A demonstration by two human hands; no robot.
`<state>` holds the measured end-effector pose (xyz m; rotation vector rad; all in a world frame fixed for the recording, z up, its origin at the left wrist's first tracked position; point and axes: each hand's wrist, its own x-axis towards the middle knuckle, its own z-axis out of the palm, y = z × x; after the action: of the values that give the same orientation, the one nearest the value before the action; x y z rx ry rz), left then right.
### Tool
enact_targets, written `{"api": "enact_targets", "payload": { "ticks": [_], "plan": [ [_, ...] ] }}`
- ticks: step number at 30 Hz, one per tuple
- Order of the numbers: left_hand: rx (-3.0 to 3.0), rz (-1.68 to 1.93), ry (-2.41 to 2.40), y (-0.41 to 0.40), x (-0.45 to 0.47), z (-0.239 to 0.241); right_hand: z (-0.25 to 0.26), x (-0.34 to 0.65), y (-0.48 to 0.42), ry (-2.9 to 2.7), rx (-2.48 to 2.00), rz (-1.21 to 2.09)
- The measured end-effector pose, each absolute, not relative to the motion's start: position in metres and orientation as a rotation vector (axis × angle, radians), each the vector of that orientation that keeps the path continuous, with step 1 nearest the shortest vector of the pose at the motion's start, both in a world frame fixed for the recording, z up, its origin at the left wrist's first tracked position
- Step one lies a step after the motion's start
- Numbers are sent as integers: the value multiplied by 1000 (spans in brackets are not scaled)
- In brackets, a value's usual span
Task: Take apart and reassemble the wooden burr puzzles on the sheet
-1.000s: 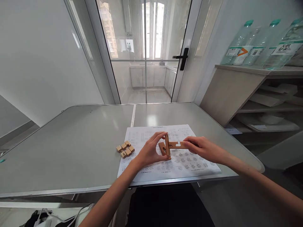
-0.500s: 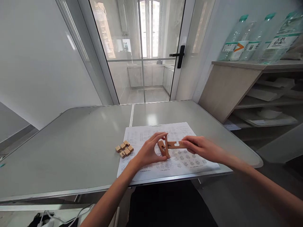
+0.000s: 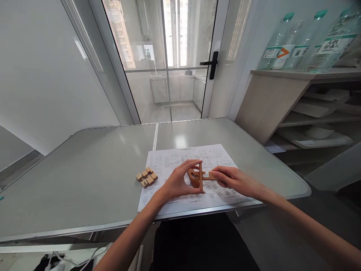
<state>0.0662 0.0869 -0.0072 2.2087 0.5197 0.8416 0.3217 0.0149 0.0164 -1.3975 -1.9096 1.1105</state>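
Note:
My left hand (image 3: 179, 182) pinches an upright flat wooden piece (image 3: 200, 176) between thumb and fingers, just above a printed paper sheet (image 3: 194, 195). My right hand (image 3: 231, 180) grips a notched wooden bar (image 3: 209, 175) that lies level and passes through the upright piece. A third wooden piece (image 3: 193, 177) sits slanted behind the joint, partly hidden by my fingers. Both hands are closed on the wooden pieces, which cross each other.
A cluster of small wooden blocks (image 3: 146, 177) lies on the grey table (image 3: 84, 169) left of the paper. A shelf unit (image 3: 282, 101) with water bottles (image 3: 279, 49) on top stands at right. A glass door (image 3: 169, 60) is behind the table.
My right hand has slid left with the notched bar, pushing it further through the upright piece. The camera has shifted slightly; my left hand holds its place.

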Motion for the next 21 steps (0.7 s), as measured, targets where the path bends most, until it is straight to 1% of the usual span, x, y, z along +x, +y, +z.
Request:
{"api": "enact_targets", "payload": {
  "ticks": [9,21],
  "plan": [
    [2255,820,480,85,68,-13,3,292,16,-1866,-1347,1112],
    [2339,800,495,83,69,-10,-9,295,12,-1787,-1268,1211]
  ]
}}
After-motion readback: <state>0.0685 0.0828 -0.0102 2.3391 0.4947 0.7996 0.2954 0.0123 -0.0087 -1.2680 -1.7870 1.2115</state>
